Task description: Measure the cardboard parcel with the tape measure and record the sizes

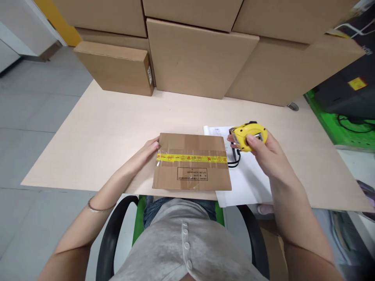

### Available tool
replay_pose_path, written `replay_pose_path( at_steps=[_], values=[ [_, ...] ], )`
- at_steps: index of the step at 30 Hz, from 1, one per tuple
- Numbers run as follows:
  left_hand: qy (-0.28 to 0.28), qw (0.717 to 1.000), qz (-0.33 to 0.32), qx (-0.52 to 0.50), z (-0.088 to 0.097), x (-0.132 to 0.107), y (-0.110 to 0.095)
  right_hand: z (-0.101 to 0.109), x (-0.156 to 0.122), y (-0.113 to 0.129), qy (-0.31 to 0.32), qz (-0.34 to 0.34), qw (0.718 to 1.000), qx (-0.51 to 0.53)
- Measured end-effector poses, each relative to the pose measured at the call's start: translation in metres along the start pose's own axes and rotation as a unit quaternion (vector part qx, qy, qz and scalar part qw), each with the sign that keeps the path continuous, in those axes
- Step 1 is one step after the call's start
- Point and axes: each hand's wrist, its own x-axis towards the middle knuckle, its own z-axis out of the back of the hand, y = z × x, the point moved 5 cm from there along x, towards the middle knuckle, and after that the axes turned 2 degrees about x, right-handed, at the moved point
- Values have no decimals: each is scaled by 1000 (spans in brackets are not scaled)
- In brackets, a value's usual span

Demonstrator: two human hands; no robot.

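Observation:
A flat cardboard box (191, 142) lies near the front edge of the table, with yellow printed tape across its top and a printed black frame below the tape. My left hand (149, 151) holds the box at its far left side, and some of its fingertips are hidden behind that edge. Raised at the right of the box, my right hand (268, 154) is closed around a yellow tape measure (249, 134). A black wrist strap (234, 164) hangs from the tape measure beside the box's right edge. White paper sheets (249, 179) lie beneath, partly covered by the box.
Large cardboard cartons (199, 58) form a wall along the back of the table (117, 113). A smaller carton (117, 68) stands at the back left. At the right are a green tray (325, 121) and a dark case (336, 89). Black chair armrests (108, 238) flank my body.

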Motion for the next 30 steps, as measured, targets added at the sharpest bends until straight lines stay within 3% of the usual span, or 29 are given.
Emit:
replay_pose_path(
  at_steps=[4, 6, 9, 12, 15, 22, 26, 30],
  values=[
    [-5, 1000, 13, -21, -7, 0, -15, -1, -6, -25, 35, -85, 993, 71],
    [-9, 999, 31, -31, -4, 1, -14, -4, -11, -21, 31, -76, 992, 91],
    [-32, 999, 29, -28, 8, 3, -17, -3, -19, 2, -2, -9, 994, 108],
    [-41, 998, -44, -2, 17, 7, -35, 2, -28, 22, -24, 39, 993, 108],
    [-39, 993, -99, 45, 18, 11, -48, 12, -34, 27, -31, 48, 993, 100],
    [15, 961, -226, 156, 11, 11, -32, 40, -32, 33, -87, 95, 991, 43],
    [37, 965, -231, 120, 16, 13, -20, 23, -22, 49, -48, 144, 988, 18],
    [-5, 968, -250, -25, 14, 26, -26, -26, -6, 77, 37, 218, 974, -56]
  ],
)
